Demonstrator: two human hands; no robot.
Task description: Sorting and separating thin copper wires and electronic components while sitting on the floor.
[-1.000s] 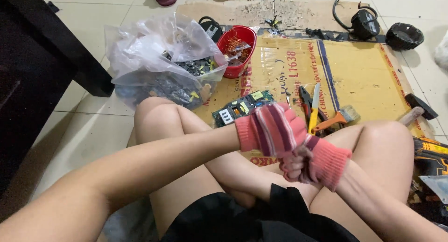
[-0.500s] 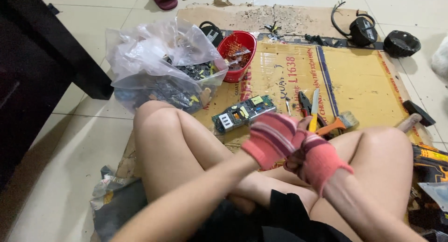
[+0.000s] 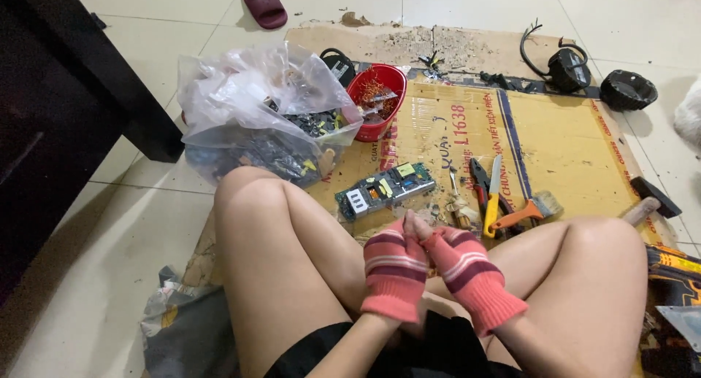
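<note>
Your 2 hands meet low between your knees, both in knitted fingerless gloves striped in coral pink and dark plum, the wool ribbed and a little fuzzy. Your left hand (image 3: 396, 272) shows its back to the camera, and your right hand (image 3: 467, 265) leans in against it, so the bare fingertips (image 3: 410, 221) touch at the top; the fingers look pressed together, not spread, and you cannot tell from here whether they pinch anything small between them. The circuit board (image 3: 385, 190) lies just beyond those fingertips on the cardboard sheet (image 3: 562, 141), apart from them: a long, flat green rectangle studded with yellow, white and orange parts, set at a slant. Right of it lie red-handled pliers (image 3: 480, 184), a yellow-handled knife (image 3: 493, 195) and a brush (image 3: 527, 211) with an orange handle and pale bristles. A hammer (image 3: 652, 199) with a dark head and wooden handle sits by your right knee. Farther off, a crumpled clear plastic bag (image 3: 248, 104) bulges with electronic scrap, and a glossy red bowl (image 3: 377, 101) beside it holds tangled copper wire. The cardboard is flat, brown and scuffed, with crumbly debris at its far edge.
</note>
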